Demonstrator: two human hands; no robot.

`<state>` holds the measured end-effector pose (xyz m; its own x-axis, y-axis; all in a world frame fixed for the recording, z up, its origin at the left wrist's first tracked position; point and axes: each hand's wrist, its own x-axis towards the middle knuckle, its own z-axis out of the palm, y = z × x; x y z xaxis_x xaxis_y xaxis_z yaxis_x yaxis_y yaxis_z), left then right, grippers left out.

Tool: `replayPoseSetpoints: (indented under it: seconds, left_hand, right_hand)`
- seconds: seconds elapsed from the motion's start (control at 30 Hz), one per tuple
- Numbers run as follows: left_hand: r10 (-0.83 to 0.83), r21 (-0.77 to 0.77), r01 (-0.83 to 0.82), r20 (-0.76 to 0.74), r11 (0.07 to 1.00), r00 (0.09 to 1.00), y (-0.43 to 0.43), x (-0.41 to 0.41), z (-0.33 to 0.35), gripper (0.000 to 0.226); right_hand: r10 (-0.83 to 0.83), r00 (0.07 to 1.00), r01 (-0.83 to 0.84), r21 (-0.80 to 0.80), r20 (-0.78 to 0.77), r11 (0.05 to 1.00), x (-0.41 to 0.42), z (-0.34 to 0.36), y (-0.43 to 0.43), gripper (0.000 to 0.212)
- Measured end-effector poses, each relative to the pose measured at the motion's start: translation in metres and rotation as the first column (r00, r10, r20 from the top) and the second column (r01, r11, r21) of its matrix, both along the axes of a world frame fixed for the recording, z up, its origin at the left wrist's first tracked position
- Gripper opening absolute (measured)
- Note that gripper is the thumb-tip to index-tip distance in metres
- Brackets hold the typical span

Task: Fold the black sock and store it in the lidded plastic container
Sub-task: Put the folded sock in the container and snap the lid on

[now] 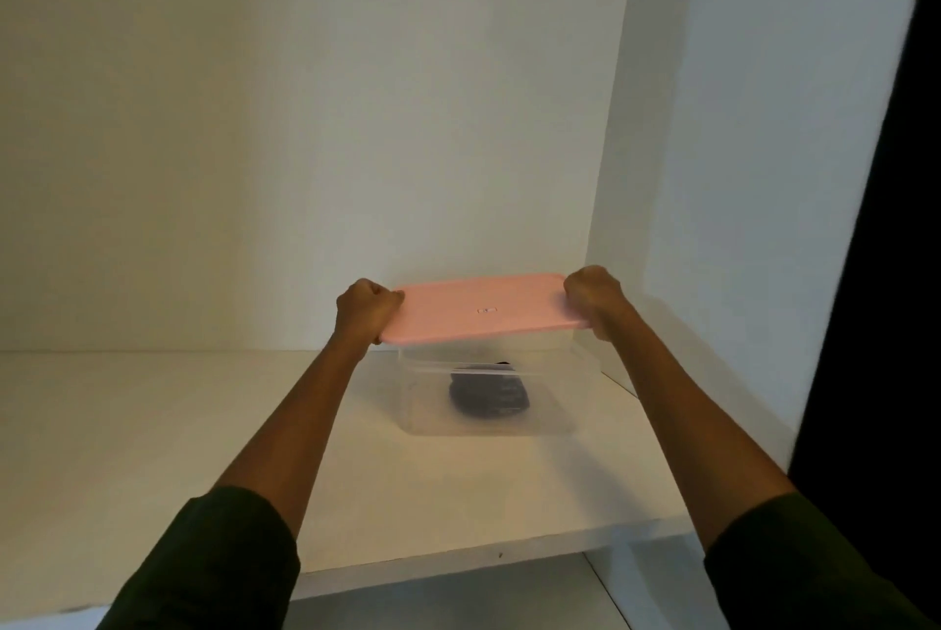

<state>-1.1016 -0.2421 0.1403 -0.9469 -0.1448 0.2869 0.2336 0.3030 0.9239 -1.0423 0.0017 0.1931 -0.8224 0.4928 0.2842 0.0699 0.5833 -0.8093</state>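
A clear plastic container (422, 405) stands on a white shelf (153, 425), toward its right back corner. Inside it lies the folded black sock (488, 397), seen through the wall. A pink lid (483, 311) sits level over the container's top; whether it touches the rim I cannot tell. My left hand (367, 311) grips the lid's left edge. My right hand (593, 296) grips its right edge. Both fists are closed around the lid's rim.
White back wall (305, 120) and a white side wall (738, 171) enclose the shelf at the right. The shelf's front edge (458, 563) runs below my forearms. A dark panel (891, 273) stands at far right.
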Motion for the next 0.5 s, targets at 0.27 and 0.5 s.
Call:
replayPoseSetpoints:
  seconds: [0.27, 0.5]
  left_hand:
    - [-0.073, -0.048, 0.079, 0.114, 0.996, 0.991, -0.001, -0.005, -0.015, 0.02]
    - [-0.048, -0.12, 0.067, 0.155, 0.991, 0.987, 0.003, -0.013, -0.016, 0.029]
  right_hand:
    - [0.061, 0.984, -0.054, -0.044, 0.165, 0.998, -0.02, -0.014, 0.026, 0.011]
    - [0.074, 0.936, -0.133, 0.153, 0.345, 0.979, -0.024, -0.022, 0.043, 0.014]
